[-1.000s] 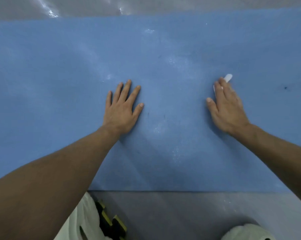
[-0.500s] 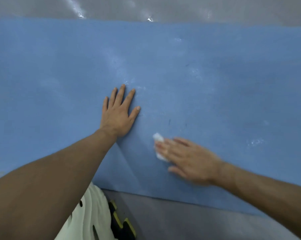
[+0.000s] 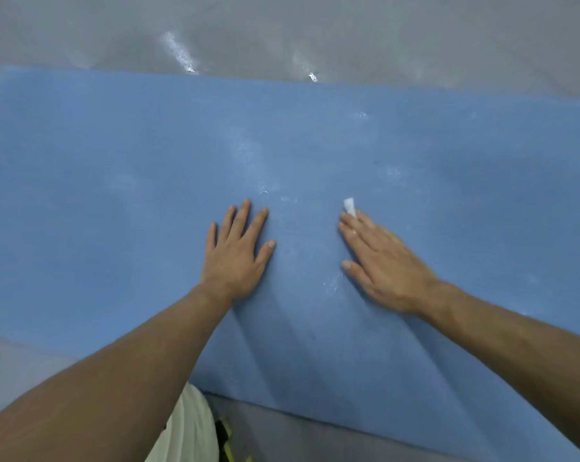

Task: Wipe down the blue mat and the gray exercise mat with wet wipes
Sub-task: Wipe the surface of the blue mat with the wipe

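Note:
The blue mat lies flat across the grey floor and fills most of the view, with damp shiny streaks near its middle. My left hand rests palm down on the mat, fingers straight and spread. To its right, my right hand presses a white wet wipe flat against the mat with straight fingers. Only a corner of the wipe shows past the fingertips. The gray exercise mat is not in view.
Shiny grey floor runs beyond the mat's far edge and along its near edge. My knee in pale trousers and a black and yellow shoe sit at the mat's near edge.
My right hand has swept the wipe from the mat's near part back up and away from me, level with my left hand. The left hand has stayed planted. The view shifted.

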